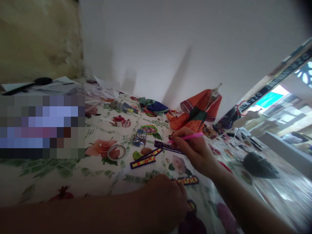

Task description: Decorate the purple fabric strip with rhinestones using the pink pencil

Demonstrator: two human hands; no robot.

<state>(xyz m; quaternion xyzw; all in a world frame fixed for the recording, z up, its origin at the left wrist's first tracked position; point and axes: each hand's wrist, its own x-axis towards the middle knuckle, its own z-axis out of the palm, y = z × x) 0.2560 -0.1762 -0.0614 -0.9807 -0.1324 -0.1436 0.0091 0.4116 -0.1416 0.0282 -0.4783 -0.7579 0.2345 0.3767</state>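
My right hand [192, 151] pinches a slim pink pen-shaped stick [191, 136]; its tip is near a dark purple strip with a row of light studs [168, 147] lying on the table. My left hand [167, 198] is closed at the near side, its fingertips on a dark-edged strip with a yellow and red pattern [188, 180]. Part of that strip is hidden behind the fingers. Left of the hands lie two more such patterned strips [143, 162], one across the other. Behind them are a small packet of shiny stones [139, 137] and a green-rimmed dish of colourful beads [149, 129].
A roll of tape [116, 145] lies on the flowered tablecloth [97, 182]. At the back stands a small orange and green garment on a stand [207, 105], beside folded cloth [156, 105]. A grey object [259, 165] sits at right, papers [60, 85] at far left.
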